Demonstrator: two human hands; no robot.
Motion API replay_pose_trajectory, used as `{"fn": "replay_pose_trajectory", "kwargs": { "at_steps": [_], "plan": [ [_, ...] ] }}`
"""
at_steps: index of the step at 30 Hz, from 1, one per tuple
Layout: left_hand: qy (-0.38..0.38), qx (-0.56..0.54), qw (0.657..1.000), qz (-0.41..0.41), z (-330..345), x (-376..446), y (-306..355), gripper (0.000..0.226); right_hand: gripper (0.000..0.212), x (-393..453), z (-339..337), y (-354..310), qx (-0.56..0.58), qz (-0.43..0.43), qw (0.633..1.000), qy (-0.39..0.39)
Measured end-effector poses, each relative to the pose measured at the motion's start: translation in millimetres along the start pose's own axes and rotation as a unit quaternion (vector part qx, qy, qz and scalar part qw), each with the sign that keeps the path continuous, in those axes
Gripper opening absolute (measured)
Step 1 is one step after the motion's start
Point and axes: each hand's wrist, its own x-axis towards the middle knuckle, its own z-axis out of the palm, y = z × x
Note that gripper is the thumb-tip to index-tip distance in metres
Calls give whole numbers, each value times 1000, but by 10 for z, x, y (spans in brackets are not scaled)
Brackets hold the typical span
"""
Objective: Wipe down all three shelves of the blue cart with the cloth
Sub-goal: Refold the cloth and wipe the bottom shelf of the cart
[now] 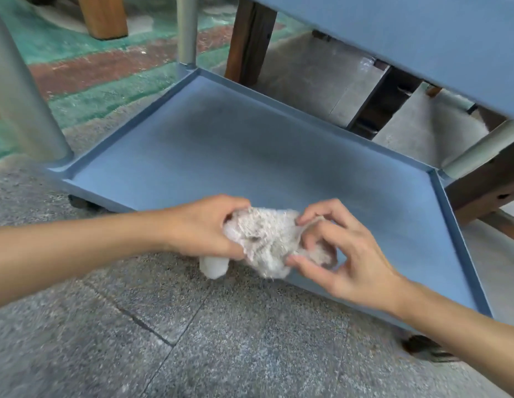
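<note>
no readable text, labels or numbers

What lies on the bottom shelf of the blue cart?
The bottom shelf is bare across its visible tray. Both hands, left and right, hold the cloth over its front edge; the strip beneath them is covered and unseen.

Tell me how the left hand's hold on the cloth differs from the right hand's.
The left hand wraps the cloth in a closed fist, while the right hand only pinches it with spread fingertips. The left hand's fingers curl out of sight around the cloth; the right hand's fingers show plainly. Both hold the same cloth over the near edge of the bottom shelf.
</note>
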Motion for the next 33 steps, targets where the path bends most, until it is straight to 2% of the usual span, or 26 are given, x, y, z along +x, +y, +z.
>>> {"fn": "replay_pose_trajectory", "kwargs": {
  "at_steps": [3,6,7,9,12,13,15,18,20,22,23,25,26,27,28,29,33],
  "plan": [
    [31,-68,997,-5,-255,-165,-117,30,38,370,185,-84,51,14,999,7],
    [94,-124,988,-23,-449,-412,-290,24,62,717,336,-192,155,73,985,-33],
    [105,-141,984,-33,-496,-501,-358,21,60,815,385,-219,182,103,977,-47],
    [116,-170,977,-51,-574,-733,-492,15,42,1025,504,-282,237,161,955,-83],
    [152,-172,969,-95,-655,-1088,-670,27,28,1281,654,-414,325,202,906,-182],
    [169,-163,966,-113,-691,-1242,-709,37,28,1372,720,-501,330,191,897,-224],
    [172,-145,964,-141,-717,-1445,-716,51,35,1446,814,-637,290,135,907,-275],
    [165,-107,963,-182,-817,-1910,-654,42,61,1615,948,-982,245,114,899,-344],
    [185,-80,953,-225,-888,-2293,-520,38,77,1749,961,-1313,201,105,885,-405],
    [207,-86,941,-253,-998,-2664,-292,38,93,1902,897,-1641,165,100,856,-479],
    [217,-88,936,-262,-1063,-2805,-164,39,94,1963,851,-1792,155,95,835,-520],
    [243,-93,926,-273,-1282,-3147,197,40,73,2129,676,-2202,164,72,780,-600],
    [256,-94,921,-277,-1421,-3339,422,41,54,2203,551,-2456,193,73,752,-626],
    [260,-88,920,-280,-1551,-3473,625,42,34,2253,438,-2676,226,75,740,-629],
    [260,-79,920,-282,-1697,-3616,832,43,22,2304,320,-2903,261,82,739,-616],
    [252,-59,924,-282,-1854,-3761,1052,43,20,2359,191,-3137,281,89,749,-593],
    [164,77,932,-314,-2453,-4313,1866,40,48,2632,-383,-3903,266,43,840,-471]
  ]
}}
